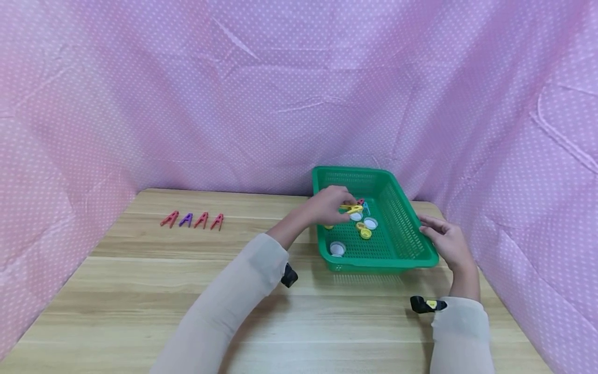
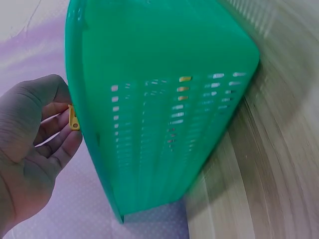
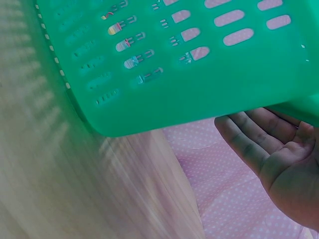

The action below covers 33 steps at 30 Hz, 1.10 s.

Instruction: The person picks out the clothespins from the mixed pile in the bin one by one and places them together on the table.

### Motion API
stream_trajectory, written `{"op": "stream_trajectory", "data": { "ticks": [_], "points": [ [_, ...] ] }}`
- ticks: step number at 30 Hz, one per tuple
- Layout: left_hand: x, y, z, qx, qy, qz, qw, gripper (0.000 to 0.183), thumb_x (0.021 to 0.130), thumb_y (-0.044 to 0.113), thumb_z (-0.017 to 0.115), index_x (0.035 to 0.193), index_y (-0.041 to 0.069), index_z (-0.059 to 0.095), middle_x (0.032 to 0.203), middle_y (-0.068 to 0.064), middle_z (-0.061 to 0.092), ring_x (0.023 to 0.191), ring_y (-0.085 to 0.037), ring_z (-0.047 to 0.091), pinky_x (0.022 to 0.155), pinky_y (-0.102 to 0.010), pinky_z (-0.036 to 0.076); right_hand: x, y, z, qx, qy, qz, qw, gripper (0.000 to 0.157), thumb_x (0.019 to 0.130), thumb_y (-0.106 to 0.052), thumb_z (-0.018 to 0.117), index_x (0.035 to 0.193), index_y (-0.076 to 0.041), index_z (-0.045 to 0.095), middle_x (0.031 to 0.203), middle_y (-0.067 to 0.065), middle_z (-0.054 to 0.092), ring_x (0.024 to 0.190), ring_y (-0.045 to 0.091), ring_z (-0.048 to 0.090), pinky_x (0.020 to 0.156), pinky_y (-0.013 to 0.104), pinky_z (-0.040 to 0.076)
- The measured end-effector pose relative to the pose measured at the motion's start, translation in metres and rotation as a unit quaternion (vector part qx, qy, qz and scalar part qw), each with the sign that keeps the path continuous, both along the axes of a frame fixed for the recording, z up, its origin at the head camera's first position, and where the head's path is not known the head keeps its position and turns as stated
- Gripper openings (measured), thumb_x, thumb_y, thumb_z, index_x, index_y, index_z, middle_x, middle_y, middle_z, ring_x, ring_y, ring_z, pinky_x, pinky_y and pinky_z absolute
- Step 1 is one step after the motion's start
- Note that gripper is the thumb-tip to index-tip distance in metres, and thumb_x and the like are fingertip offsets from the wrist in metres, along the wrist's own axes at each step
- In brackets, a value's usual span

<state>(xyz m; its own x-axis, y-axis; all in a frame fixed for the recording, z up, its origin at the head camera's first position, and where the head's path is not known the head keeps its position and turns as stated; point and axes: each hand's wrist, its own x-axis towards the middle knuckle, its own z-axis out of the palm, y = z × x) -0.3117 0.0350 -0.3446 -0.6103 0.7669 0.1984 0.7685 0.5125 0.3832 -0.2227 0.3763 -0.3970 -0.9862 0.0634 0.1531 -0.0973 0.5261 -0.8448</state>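
A green perforated basket stands on the right half of the table. Over its left part, my left hand pinches a yellow clothespin between thumb and fingers; in the left wrist view the yellow clothespin shows beside the basket rim. My right hand holds the basket's right rim, and its fingers reach under that rim in the right wrist view. Inside lie white caps, yellow caps, a light blue clothespin and a red one, partly hidden.
Left of the basket, a red clothespin, a purple clothespin and two more red ones form a row on the wooden table. Pink dotted cloth hangs behind and along the sides. Each wrist wears a black camera.
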Motion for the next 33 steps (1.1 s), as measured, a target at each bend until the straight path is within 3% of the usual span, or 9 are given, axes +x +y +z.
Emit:
{"op": "stream_trajectory", "data": {
  "ticks": [13, 23, 33],
  "points": [
    [0.006, -0.056, -0.011, 0.036, 0.026, 0.049, 0.9978, 0.036, 0.093, 0.015, 0.067, 0.128, 0.006, 0.071, 0.118, -0.005, 0.068, 0.106, -0.020, 0.061, 0.089, -0.033, 0.052, 0.000, 0.001, 0.000, 0.003, -0.004, 0.001, 1.000, 0.049, 0.105, -0.025, 0.060, 0.145, 0.003, 0.054, 0.123, -0.007, 0.069, 0.095, -0.007, 0.063, 0.078, 0.013, 0.052],
    [0.011, -0.111, -0.023, 0.058, 0.041, 0.098, 0.9926, 0.036, 0.087, 0.011, 0.068, 0.123, 0.003, 0.073, 0.109, -0.008, 0.068, 0.098, -0.024, 0.060, 0.085, -0.037, 0.051, 0.000, 0.000, -0.001, 0.012, -0.012, -0.001, 1.000, 0.050, 0.105, -0.028, 0.059, 0.146, 0.001, 0.054, 0.136, 0.011, 0.064, 0.099, -0.010, 0.060, 0.081, 0.011, 0.050],
    [0.026, -0.172, -0.041, 0.049, 0.058, 0.167, 0.9831, 0.040, 0.086, 0.010, 0.069, 0.124, 0.000, 0.070, 0.115, -0.013, 0.068, 0.105, -0.031, 0.062, 0.092, -0.047, 0.052, 0.000, 0.001, -0.001, 0.000, 0.001, 0.002, 1.000, 0.049, 0.104, -0.024, 0.060, 0.144, 0.004, 0.055, 0.118, -0.013, 0.069, 0.097, -0.009, 0.062, 0.079, 0.011, 0.051]
  ]
}}
